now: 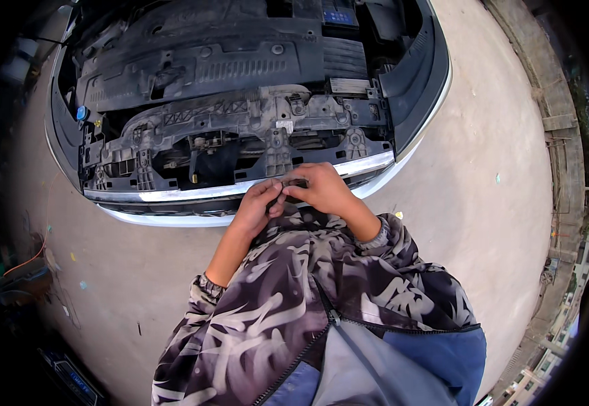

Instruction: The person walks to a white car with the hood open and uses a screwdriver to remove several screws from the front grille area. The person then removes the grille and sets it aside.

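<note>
My left hand [260, 203] and my right hand [314, 187] meet at the front edge of an open car engine bay, just over the chrome trim [199, 190]. Both sets of fingers are curled round a small dark item [289, 184], too small and hidden to name. Behind them sit the ribbed plastic front support [277, 152] and a large black engine cover [233, 64]. A blue cap [82, 112] shows at the bay's left side.
The white bumper [145, 220] curves below the trim, over a concrete floor [477, 189]. An orange cable [26, 262] and some equipment lie at the far left. A concrete ledge [558, 123] runs along the right, and a dark case [71, 375] stands at lower left.
</note>
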`<state>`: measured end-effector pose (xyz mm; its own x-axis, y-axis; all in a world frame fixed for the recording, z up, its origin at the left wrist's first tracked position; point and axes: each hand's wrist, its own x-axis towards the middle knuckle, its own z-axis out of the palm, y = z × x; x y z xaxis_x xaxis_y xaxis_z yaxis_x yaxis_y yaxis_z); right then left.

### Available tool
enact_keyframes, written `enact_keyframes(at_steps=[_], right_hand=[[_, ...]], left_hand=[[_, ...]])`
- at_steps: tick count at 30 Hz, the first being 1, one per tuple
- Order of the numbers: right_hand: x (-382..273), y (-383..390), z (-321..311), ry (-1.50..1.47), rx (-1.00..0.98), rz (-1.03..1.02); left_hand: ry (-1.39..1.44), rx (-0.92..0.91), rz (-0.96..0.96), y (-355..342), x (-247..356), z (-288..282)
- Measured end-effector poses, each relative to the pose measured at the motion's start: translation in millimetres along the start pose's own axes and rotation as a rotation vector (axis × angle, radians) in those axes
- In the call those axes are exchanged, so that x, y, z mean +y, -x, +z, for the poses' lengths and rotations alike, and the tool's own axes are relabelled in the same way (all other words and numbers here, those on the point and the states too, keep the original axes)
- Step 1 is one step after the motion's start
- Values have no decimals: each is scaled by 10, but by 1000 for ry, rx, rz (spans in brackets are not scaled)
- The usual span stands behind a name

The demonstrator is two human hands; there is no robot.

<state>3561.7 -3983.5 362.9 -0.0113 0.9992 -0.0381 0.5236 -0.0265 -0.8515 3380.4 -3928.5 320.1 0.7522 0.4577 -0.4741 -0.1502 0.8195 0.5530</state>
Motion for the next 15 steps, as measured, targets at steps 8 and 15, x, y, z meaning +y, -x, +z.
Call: enact_keyframes(at_steps=[8, 15], right_hand=[[163, 28, -648, 11, 176, 289], [860, 227, -970, 295, 504, 340]], left_hand=[[-190, 70, 9, -221, 136, 9], [-153, 270, 204, -321, 186, -129]])
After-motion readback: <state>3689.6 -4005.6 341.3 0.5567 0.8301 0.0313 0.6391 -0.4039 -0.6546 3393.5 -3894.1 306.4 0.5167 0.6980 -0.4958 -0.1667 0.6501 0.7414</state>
